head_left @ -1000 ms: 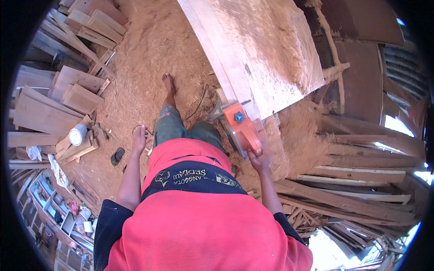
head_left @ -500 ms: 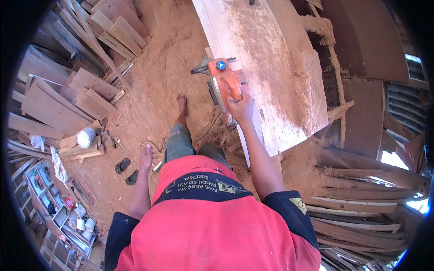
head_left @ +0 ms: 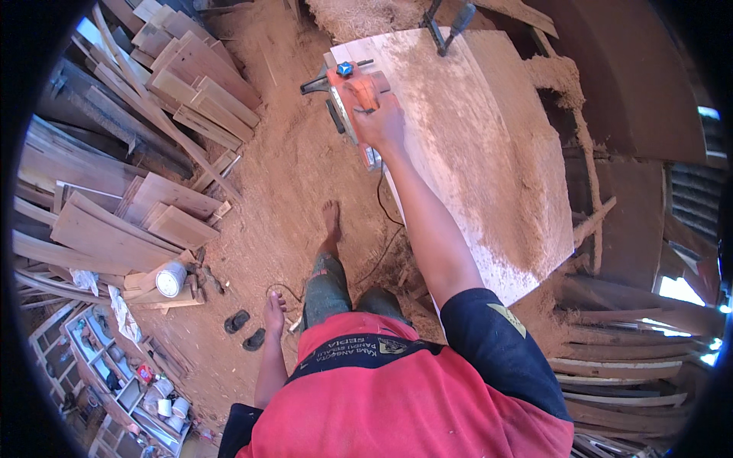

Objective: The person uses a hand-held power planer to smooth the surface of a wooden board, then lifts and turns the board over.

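Observation:
My right hand (head_left: 384, 126) is wrapped round the rear handle of an orange electric planer (head_left: 345, 107) with a blue knob and a black side fence. The planer rests along the left edge of a wide pale wooden board (head_left: 450, 137), close to its far left corner. Shavings cover much of the board's upper face. My left hand (head_left: 276, 311) hangs low beside my left leg, away from the board, its fingers loosely apart with nothing in them. A dark cord (head_left: 389, 202) trails below the planer.
A dark clamp (head_left: 450, 30) stands at the board's far edge. Stacked planks (head_left: 179, 202) line the left side, near a white bucket (head_left: 170, 278) and black sandals (head_left: 246, 330). A cluttered tray (head_left: 126, 382) lies lower left. Sawdust coats the floor (head_left: 282, 175); curved timber (head_left: 626, 370) lies right.
My right hand has pushed the planer forward along the board's left edge, toward the far corner. The whole view has shifted, bringing the clamp and the board's far edge into sight.

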A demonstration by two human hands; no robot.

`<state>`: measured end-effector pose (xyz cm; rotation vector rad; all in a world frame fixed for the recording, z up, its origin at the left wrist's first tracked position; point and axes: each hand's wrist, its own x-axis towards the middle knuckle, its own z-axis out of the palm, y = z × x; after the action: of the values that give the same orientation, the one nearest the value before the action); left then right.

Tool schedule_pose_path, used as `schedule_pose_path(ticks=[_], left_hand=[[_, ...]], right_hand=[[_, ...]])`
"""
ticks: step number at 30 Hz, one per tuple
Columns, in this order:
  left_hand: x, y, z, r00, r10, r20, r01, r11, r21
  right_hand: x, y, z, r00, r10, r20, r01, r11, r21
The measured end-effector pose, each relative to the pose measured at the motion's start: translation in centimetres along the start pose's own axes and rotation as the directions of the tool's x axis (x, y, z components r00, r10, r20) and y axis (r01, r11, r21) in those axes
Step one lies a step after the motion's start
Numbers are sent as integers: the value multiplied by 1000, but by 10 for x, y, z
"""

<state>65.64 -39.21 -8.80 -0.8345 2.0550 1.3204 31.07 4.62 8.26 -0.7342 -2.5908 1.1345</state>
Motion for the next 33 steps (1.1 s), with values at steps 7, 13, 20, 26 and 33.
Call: schedule_pose_path(ticks=[7,13,20,26,33], left_hand=[[31,20,-4,996,-39,-74,33,996,-84],[46,37,-12,997,10,-81,-15,998,-55],[43,13,-16,997,-12,-75,6,997,-73],[24,-12,19,995,-82,48,81,996,35],[36,-5,41,993,-98,71,98,995,14]], right_hand=[[103,-64,45,991,38,129,-44,998,40],[168,-63,73,995,-104,-7,104,994,27],[-35,26,-7,976,-198,-96,202,979,35],[-236,105,-119,966,236,103,-229,971,-73],[-180,83,-90,961,237,146,-231,971,-59]])
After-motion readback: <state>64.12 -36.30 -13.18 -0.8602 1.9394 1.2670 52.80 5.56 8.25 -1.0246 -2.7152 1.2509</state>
